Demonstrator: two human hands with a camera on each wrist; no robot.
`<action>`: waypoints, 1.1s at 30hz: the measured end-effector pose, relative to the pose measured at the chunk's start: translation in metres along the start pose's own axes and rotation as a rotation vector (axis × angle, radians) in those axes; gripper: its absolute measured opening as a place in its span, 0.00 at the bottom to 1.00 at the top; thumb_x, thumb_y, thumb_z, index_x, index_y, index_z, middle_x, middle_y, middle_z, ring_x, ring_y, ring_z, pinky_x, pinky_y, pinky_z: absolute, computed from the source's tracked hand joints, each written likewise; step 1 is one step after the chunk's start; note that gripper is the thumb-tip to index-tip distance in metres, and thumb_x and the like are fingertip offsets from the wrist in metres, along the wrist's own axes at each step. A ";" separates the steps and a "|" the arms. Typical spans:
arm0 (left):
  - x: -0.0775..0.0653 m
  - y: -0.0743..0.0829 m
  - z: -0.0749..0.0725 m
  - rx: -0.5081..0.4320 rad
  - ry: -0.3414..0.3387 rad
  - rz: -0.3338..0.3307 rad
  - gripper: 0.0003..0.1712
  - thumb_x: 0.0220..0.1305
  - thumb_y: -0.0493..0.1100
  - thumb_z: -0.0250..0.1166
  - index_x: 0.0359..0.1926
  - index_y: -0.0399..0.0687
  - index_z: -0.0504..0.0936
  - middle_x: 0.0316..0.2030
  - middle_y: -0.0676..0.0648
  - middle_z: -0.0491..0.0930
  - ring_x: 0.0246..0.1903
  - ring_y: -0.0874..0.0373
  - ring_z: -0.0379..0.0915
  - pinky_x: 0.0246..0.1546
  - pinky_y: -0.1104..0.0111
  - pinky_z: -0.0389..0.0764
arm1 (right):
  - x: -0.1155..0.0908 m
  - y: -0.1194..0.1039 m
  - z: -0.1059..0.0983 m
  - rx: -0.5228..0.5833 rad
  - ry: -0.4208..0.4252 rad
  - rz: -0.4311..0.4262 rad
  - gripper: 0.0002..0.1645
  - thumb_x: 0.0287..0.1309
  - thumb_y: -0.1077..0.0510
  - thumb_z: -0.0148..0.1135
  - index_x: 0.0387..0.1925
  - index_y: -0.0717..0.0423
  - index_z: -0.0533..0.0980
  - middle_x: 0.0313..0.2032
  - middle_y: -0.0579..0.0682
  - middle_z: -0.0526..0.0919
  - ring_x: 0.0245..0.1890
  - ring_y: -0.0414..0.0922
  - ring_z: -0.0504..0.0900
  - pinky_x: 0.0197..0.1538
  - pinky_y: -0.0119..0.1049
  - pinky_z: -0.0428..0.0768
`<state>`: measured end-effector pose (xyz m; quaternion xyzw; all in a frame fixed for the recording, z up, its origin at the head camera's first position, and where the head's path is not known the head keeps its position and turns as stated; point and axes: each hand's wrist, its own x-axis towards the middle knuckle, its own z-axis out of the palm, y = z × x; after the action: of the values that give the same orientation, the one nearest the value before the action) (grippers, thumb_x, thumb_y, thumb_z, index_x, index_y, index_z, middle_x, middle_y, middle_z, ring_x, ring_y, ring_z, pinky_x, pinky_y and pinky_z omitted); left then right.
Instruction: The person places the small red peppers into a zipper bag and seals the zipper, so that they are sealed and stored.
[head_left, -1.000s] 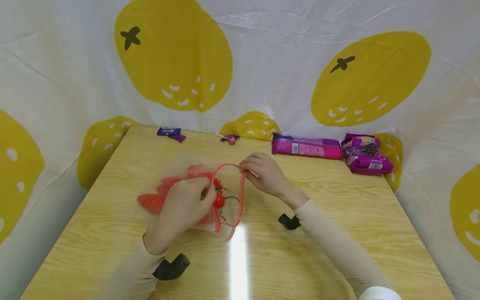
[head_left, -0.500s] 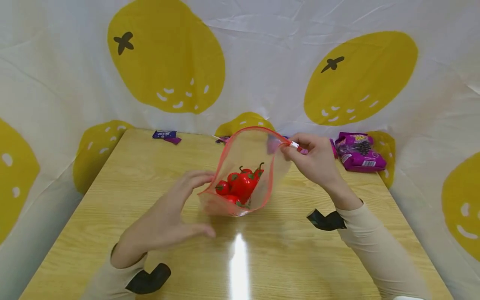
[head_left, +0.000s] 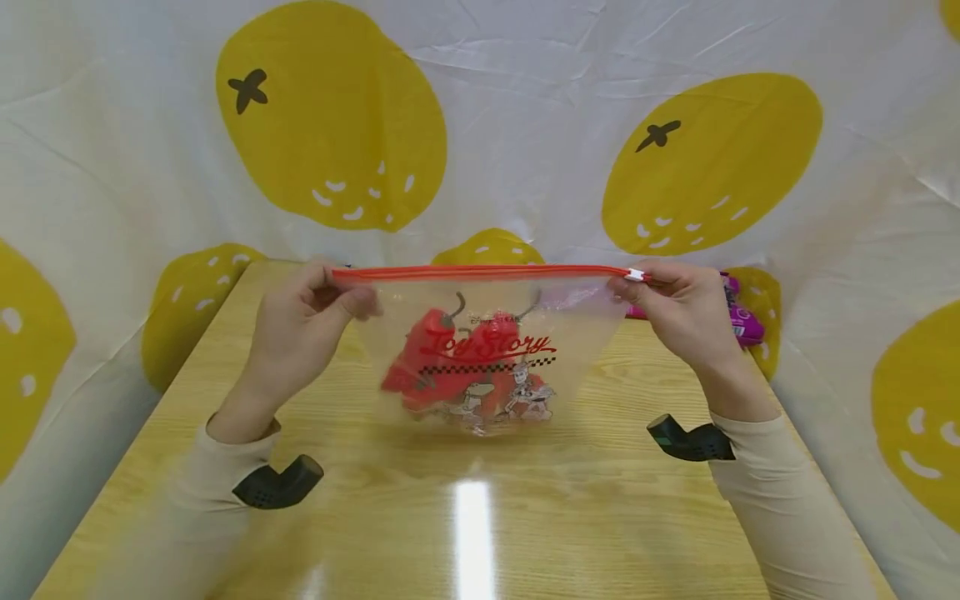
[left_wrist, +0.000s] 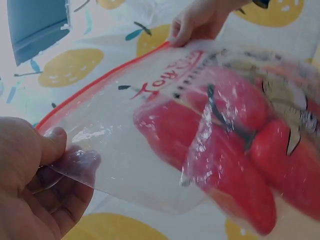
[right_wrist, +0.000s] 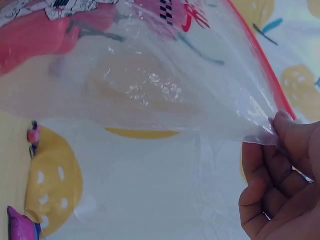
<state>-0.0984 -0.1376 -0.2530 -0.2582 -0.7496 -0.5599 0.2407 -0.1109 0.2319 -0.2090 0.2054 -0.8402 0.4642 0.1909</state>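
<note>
A clear zip bag (head_left: 480, 272) with a red slider strip and "Toy Story" print hangs stretched between my hands, its top edge level. Inside are several red peppers (head_left: 431, 354) with dark green stems, seen through the film. My left hand (head_left: 300, 333) pinches the bag's left top corner between thumb and fingers. The right top corner, by the white slider (head_left: 635, 274), is pinched in my right hand (head_left: 686, 312). In the left wrist view the peppers (left_wrist: 220, 160) lie bunched low in the bag. Whether the bag's bottom touches the table cannot be told.
A purple grape-picture package (head_left: 742, 317) stands at the table's back right, partly behind my right hand. A small pink item (right_wrist: 33, 135) shows in the right wrist view. White cloth with yellow fruit prints (head_left: 525, 142) hangs behind the wooden table (head_left: 375, 533).
The bag's wide mouth has been drawn straight and turned so its printed front faces me. My left hand, free of the bag half a second ago, has taken its left corner.
</note>
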 end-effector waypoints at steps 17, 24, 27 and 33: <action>0.002 -0.066 0.008 0.368 -0.203 0.283 0.07 0.50 0.29 0.65 0.31 0.40 0.78 0.30 0.48 0.79 0.32 0.57 0.76 0.33 0.67 0.75 | -0.015 0.073 0.035 -0.157 -0.076 -0.138 0.11 0.53 0.72 0.58 0.35 0.60 0.82 0.30 0.53 0.83 0.18 0.43 0.76 0.22 0.28 0.74; -0.008 -0.091 0.001 0.455 -0.205 0.418 0.11 0.45 0.24 0.66 0.31 0.38 0.77 0.33 0.44 0.80 0.36 0.52 0.76 0.39 0.63 0.76 | -0.028 0.092 0.047 -0.135 0.010 -0.341 0.19 0.46 0.80 0.56 0.35 0.61 0.83 0.35 0.54 0.83 0.25 0.40 0.78 0.29 0.22 0.75; -0.006 -0.083 -0.007 0.446 -0.204 0.399 0.09 0.48 0.27 0.66 0.31 0.39 0.78 0.32 0.45 0.79 0.35 0.53 0.76 0.38 0.64 0.75 | -0.029 0.072 0.049 -0.004 -0.016 -0.255 0.16 0.46 0.78 0.58 0.37 0.64 0.81 0.34 0.56 0.83 0.24 0.44 0.80 0.29 0.26 0.77; 0.000 -0.057 -0.019 0.401 -0.187 0.306 0.12 0.50 0.27 0.61 0.38 0.37 0.76 0.33 0.45 0.78 0.34 0.53 0.73 0.37 0.64 0.71 | -0.030 0.042 0.048 0.360 -0.026 -0.027 0.15 0.50 0.74 0.59 0.43 0.71 0.76 0.31 0.54 0.85 0.26 0.47 0.83 0.34 0.37 0.80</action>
<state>-0.1342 -0.1693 -0.2889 -0.3662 -0.8167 -0.3311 0.2986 -0.1134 0.2162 -0.2774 0.2533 -0.7432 0.6018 0.1462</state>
